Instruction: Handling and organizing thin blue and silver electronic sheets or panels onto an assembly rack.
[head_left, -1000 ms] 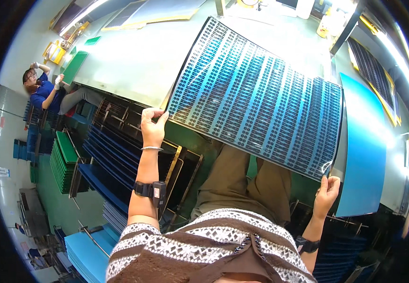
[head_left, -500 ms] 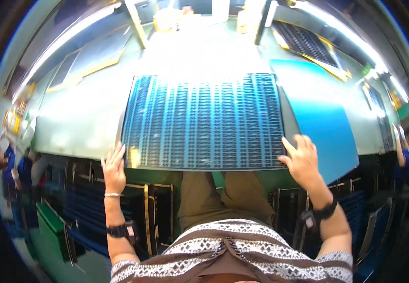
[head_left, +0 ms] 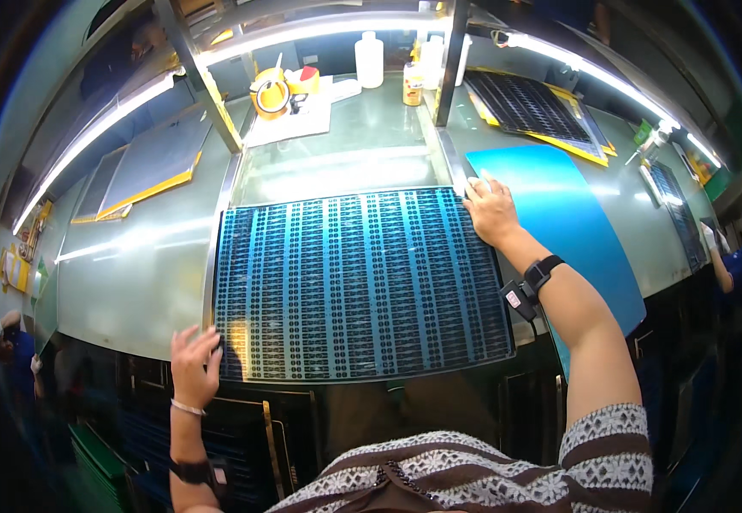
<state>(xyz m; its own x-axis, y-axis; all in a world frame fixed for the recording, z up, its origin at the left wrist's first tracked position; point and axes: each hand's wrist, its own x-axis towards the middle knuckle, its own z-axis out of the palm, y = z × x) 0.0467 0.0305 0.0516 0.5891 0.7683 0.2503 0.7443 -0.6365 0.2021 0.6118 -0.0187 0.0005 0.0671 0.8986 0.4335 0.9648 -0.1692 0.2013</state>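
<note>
Right hand (head_left: 492,211): palm down, fingers part-bent, at the far right corner of the patterned sheet; underside hidden, so whether it pinches anything cannot be told. Left hand (head_left: 194,368): fingers loosely spread, nothing visibly gripped, fingertips at the sheet's left edge near its near left corner; contact uncertain.

Large rectangular blue-and-black patterned sheet, glossy, banded in columns (head_left: 362,291): one, lying flat at the middle of the front edge of the pale grey-green worktable surface (head_left: 140,291). Risk: a sideways push from one hand alone could skew it; its near edge, close to the front edge of the surface, could catch on clothing and lift or crease.

Black box-shaped wrist device on a strap (head_left: 520,299): one, right forearm, just beside the sheet's right edge. Risk: a lowered forearm could scrape or snag that edge.

Plain bright-blue smooth sheet (head_left: 567,222): one, right of the patterned sheet, partly under the right forearm, near end past the front edge of the surface. Risk: an elbow or hip knock could bend or shift it.

White plastic bottle (head_left: 369,60) and orange-yellow round tape roll (head_left: 270,94): toward the far edge of the surface, well apart from both hands. Risk: slight; spillage only if the bottle were tipped.
</note>
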